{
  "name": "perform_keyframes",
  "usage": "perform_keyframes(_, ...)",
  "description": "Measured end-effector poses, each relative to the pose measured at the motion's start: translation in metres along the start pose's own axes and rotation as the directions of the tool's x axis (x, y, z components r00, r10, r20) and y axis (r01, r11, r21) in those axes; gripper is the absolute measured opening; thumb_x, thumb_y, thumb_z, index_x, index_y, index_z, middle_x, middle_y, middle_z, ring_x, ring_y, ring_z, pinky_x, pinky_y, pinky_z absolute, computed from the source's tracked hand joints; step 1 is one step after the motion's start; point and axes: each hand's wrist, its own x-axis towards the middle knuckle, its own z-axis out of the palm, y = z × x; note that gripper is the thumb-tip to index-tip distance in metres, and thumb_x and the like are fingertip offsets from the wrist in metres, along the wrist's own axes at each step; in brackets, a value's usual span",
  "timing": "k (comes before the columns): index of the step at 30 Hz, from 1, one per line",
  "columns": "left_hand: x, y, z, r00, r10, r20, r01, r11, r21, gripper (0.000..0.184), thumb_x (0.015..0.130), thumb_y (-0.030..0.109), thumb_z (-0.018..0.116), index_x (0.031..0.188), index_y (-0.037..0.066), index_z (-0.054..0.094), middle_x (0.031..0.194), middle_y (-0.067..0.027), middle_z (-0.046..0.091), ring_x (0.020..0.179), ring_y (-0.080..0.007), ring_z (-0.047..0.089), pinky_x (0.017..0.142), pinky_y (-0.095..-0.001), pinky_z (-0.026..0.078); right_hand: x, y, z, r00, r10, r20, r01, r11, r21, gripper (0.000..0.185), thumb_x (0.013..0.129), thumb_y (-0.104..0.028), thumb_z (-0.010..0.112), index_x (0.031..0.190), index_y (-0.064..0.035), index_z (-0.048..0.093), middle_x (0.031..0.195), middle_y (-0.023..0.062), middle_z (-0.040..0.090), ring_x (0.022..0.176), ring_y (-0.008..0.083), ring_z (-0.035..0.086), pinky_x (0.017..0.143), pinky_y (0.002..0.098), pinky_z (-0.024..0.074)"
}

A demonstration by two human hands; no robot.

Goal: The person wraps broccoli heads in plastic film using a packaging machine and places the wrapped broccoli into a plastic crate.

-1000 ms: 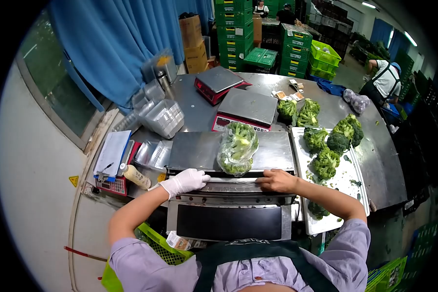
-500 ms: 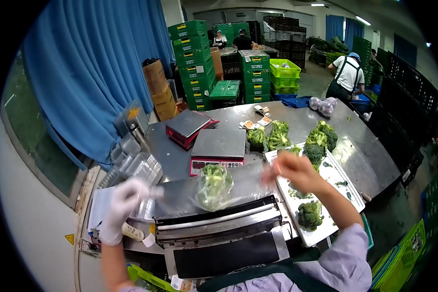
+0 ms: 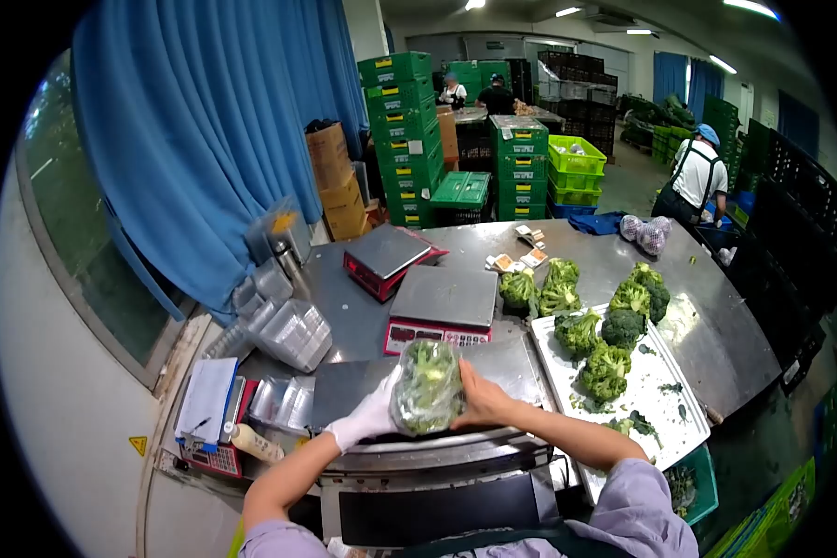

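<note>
A head of broccoli (image 3: 428, 389) wrapped in clear film is held between my two hands, above the front of the wrapping machine (image 3: 437, 458). My left hand (image 3: 372, 417), in a white glove, presses its left side. On its right side my bare right hand (image 3: 484, 395) curves its fingers around it. Just behind the bundle stands a red-based scale (image 3: 444, 299) with a grey plate. Unwrapped broccoli heads (image 3: 606, 372) and loose scraps lie on the white tray (image 3: 681, 437) to the right.
A second scale (image 3: 388, 249) sits further back. Clear plastic trays (image 3: 293, 333), a clipboard (image 3: 206, 400) and a bottle (image 3: 256, 443) are at left. Green crates (image 3: 405, 139) are stacked beyond the metal table (image 3: 707, 325). A co-worker (image 3: 696, 177) bends at the far right.
My hands were apart, raised on either side of the broccoli in film; now both hold the wrapped bundle from its sides. The view has shifted, and broccoli on the tray is less covered by my arm.
</note>
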Motion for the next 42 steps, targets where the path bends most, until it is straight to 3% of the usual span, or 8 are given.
perform_keyframes(14, -0.096, 0.095, 0.021, 0.923, -0.238, -0.303, 0.112, 0.918, -0.380, 0.087, 0.060, 0.020, 0.086, 0.129, -0.004, 0.038, 0.114, -0.0127, 0.059, 0.106, -0.0167, 0.055, 0.093, -0.0306, 0.044, -0.064, -0.103, -0.080, 0.987, -0.073, -0.140, 0.116, 0.939, 0.325, 0.084, 0.067, -0.041, 0.071, 0.134, -0.0024, 0.039, 0.120, 0.0253, 0.053, 0.102, 0.0356, 0.059, 0.088, 0.0394, 0.0486)
perform_keyframes(21, -0.157, 0.186, 0.011, 0.540, -0.685, 0.489, 0.724, 0.082, -0.685, 0.057, 0.083, 0.043, 0.064, 0.116, -0.003, 0.054, 0.096, -0.0110, 0.064, 0.068, -0.0142, 0.062, 0.053, -0.0235, 0.052, -0.122, -0.175, -0.098, 0.741, 0.143, 0.656, -0.575, 0.640, 0.510, 0.069, 0.084, -0.062, 0.049, 0.113, -0.0004, 0.058, 0.065, 0.0111, 0.061, 0.065, 0.0182, 0.064, 0.059, 0.0303, 0.0483)
perform_keyframes(23, -0.162, 0.152, 0.029, 0.263, -0.639, 0.723, 0.913, -0.077, -0.400, 0.070, 0.086, 0.059, 0.048, 0.126, 0.002, 0.048, 0.109, -0.0129, 0.061, 0.084, -0.0181, 0.063, 0.063, -0.0288, 0.054, -0.133, -0.170, -0.060, 0.397, 0.178, 0.901, -0.888, 0.322, 0.328, 0.069, 0.087, -0.064, 0.038, 0.109, -0.0020, 0.059, 0.069, 0.0096, 0.063, 0.058, 0.0163, 0.062, 0.049, 0.0295, 0.0503)
perform_keyframes(24, -0.174, 0.122, 0.058, 0.438, -0.416, 0.797, 0.871, -0.021, -0.491, 0.081, 0.086, 0.070, 0.031, 0.137, 0.008, 0.036, 0.129, -0.0127, 0.049, 0.107, -0.0236, 0.055, 0.078, -0.0392, 0.051, -0.135, -0.171, -0.042, 0.356, 0.103, 0.929, -0.929, 0.148, 0.339, 0.070, 0.088, -0.065, 0.035, 0.113, -0.0031, 0.057, 0.075, 0.0102, 0.064, 0.059, 0.0165, 0.063, 0.047, 0.0299, 0.0513)
perform_keyframes(28, -0.181, 0.096, 0.111, 0.310, -0.310, 0.899, 0.863, -0.306, -0.403, 0.084, 0.084, 0.074, 0.016, 0.144, 0.015, 0.021, 0.146, -0.0070, 0.030, 0.130, -0.0300, 0.035, 0.102, -0.0478, 0.036, -0.145, -0.159, 0.009, 0.243, -0.026, 0.970, -0.970, -0.037, 0.242, 0.076, 0.087, -0.069, 0.025, 0.129, -0.0084, 0.045, 0.102, 0.0140, 0.062, 0.071, 0.0202, 0.064, 0.051, 0.0311, 0.0560)
perform_keyframes(31, -0.187, 0.127, 0.099, 0.451, -0.422, 0.786, 0.780, -0.241, -0.577, 0.085, 0.083, 0.074, 0.023, 0.135, 0.009, 0.040, 0.132, -0.0112, 0.047, 0.114, -0.0232, 0.052, 0.089, -0.0380, 0.047, -0.170, -0.151, 0.017, 0.223, 0.072, 0.972, -0.973, -0.048, 0.227, 0.081, 0.085, -0.072, 0.028, 0.129, -0.0062, 0.046, 0.105, 0.0184, 0.061, 0.077, 0.0210, 0.065, 0.057, 0.0334, 0.0564)
perform_keyframes(33, -0.229, 0.082, 0.128, 0.351, -0.483, 0.802, 0.903, -0.053, -0.427, 0.078, 0.086, 0.071, 0.025, 0.121, 0.007, 0.053, 0.102, -0.0070, 0.063, 0.093, -0.0173, 0.060, 0.079, -0.0329, 0.049, -0.174, -0.156, -0.002, 0.277, 0.490, 0.826, -0.893, 0.448, 0.034, 0.082, 0.083, -0.074, 0.030, 0.107, -0.0012, 0.060, 0.091, 0.0174, 0.063, 0.068, 0.0187, 0.064, 0.057, 0.0316, 0.0534)
perform_keyframes(42, -0.254, 0.143, 0.126, 0.468, -0.882, -0.058, 0.767, 0.438, -0.468, 0.066, 0.093, 0.057, 0.035, 0.078, 0.001, 0.065, 0.050, -0.0018, 0.055, 0.049, -0.0129, 0.055, 0.053, -0.0263, 0.043, -0.236, -0.166, -0.009, 0.643, 0.643, 0.415, -0.754, 0.436, 0.492, 0.045, 0.087, -0.036, 0.062, 0.060, -0.0023, 0.052, 0.054, -0.0050, 0.041, 0.051, 0.0045, 0.032, 0.045, 0.0265, 0.0244)
